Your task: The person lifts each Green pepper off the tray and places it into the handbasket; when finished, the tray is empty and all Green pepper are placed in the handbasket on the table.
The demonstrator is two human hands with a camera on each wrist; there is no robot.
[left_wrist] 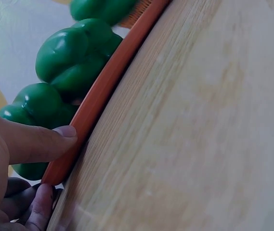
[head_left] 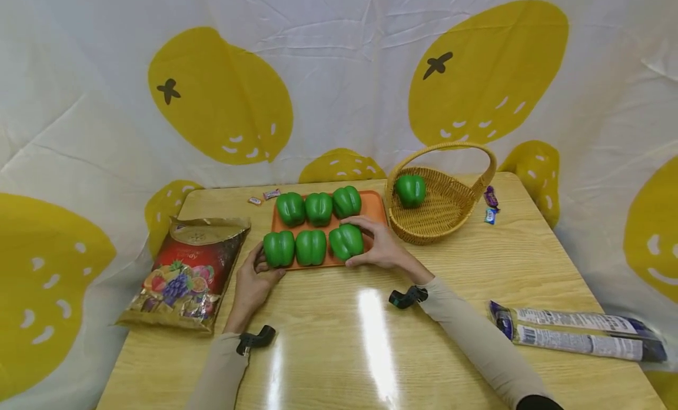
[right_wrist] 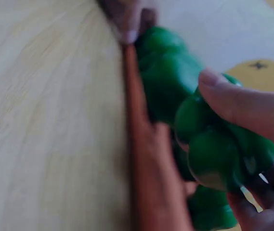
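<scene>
Green bell peppers stand in two rows on an orange tray [head_left: 374, 205]. My left hand [head_left: 253, 285] grips the tray's near left corner; in the left wrist view the thumb [left_wrist: 55, 140] lies on the rim [left_wrist: 96, 96] and the other fingers reach under it. Beside that hand is the front-left pepper [head_left: 278, 249]. With my right hand [head_left: 385, 246] I hold the front-right pepper [head_left: 346, 241] between thumb and fingers. It is tilted, and the right wrist view shows this pepper [right_wrist: 214, 159] raised a little above the tray's rim [right_wrist: 139, 125].
A wicker basket [head_left: 442, 207] with a tall handle stands right of the tray, one pepper [head_left: 411, 190] inside. A red candy bag [head_left: 185, 275] lies at the left, a long blue-and-gold packet [head_left: 577, 332] at the right. Small wrapped candies [head_left: 491, 198] lie near the basket and behind the tray.
</scene>
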